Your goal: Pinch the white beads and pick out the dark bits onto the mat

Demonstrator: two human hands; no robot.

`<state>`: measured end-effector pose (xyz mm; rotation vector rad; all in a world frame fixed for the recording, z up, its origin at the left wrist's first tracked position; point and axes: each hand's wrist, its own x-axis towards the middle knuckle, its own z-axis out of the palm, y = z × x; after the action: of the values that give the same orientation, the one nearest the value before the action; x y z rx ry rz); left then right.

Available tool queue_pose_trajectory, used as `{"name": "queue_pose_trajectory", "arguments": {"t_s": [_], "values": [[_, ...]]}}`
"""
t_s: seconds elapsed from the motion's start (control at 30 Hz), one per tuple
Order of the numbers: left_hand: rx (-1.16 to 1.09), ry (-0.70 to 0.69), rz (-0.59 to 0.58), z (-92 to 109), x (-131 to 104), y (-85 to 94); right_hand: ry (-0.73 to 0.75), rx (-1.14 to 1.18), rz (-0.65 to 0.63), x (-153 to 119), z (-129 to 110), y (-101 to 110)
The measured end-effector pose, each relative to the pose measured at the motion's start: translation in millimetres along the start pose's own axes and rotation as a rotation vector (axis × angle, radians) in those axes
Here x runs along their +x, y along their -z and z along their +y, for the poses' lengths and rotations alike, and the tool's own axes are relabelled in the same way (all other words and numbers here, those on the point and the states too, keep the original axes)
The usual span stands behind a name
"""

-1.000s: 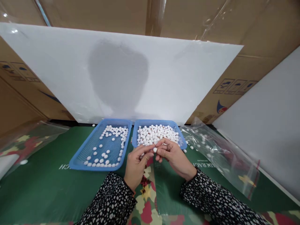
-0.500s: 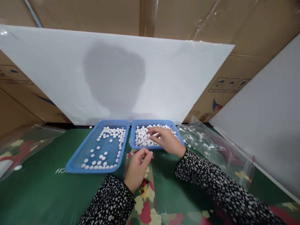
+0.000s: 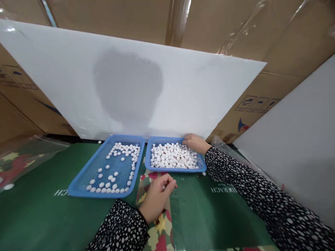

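Note:
Two blue mesh baskets stand side by side. The left basket [image 3: 90, 170] holds scattered white round pieces, mostly along its far, right and near edges. In the right basket [image 3: 175, 170] lies a dense layer of white pieces [image 3: 170, 156] with small reddish-brown bits among them. My left hand [image 3: 158, 195] is curled in front of the gap between the baskets, closed round a white piece that partly shows between its fingers. At the far right corner of the right basket is my right hand [image 3: 195, 143], its fingers bent down at the rim; what they hold, if anything, is hidden.
A white board [image 3: 183, 87] leans on cardboard boxes [image 3: 117, 17] behind the baskets. Clear plastic [image 3: 31, 150] lies at the left, more at the right. Loose white pieces [image 3: 8, 187] lie on the green patterned covering [image 3: 196, 209]. A white wall [image 3: 293, 139] stands right.
My right hand has moved from above the middle of the right basket to its far right corner. My left hand stays closed, slightly lower in view. The view has tilted a little.

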<state>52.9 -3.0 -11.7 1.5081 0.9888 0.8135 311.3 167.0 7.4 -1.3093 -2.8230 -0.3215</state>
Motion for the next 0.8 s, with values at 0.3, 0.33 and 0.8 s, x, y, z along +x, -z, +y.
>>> {"name": "queue_pose_trajectory", "arguments": {"t_s": [0.3,0.33,0.8], "values": [[0.002,0.011,0.0,-2.4,0.9,1.0,0.025,-0.064,-0.015,-8.1,0.8,-0.7],[-0.001,0.012,0.0,-3.3,1.1,1.1,0.022,-0.066,-0.002,-7.9,0.7,-0.3],[0.015,-0.002,0.018,-2.6,1.6,1.3,0.155,0.055,0.08,16.6,-12.2,-7.7]]}}
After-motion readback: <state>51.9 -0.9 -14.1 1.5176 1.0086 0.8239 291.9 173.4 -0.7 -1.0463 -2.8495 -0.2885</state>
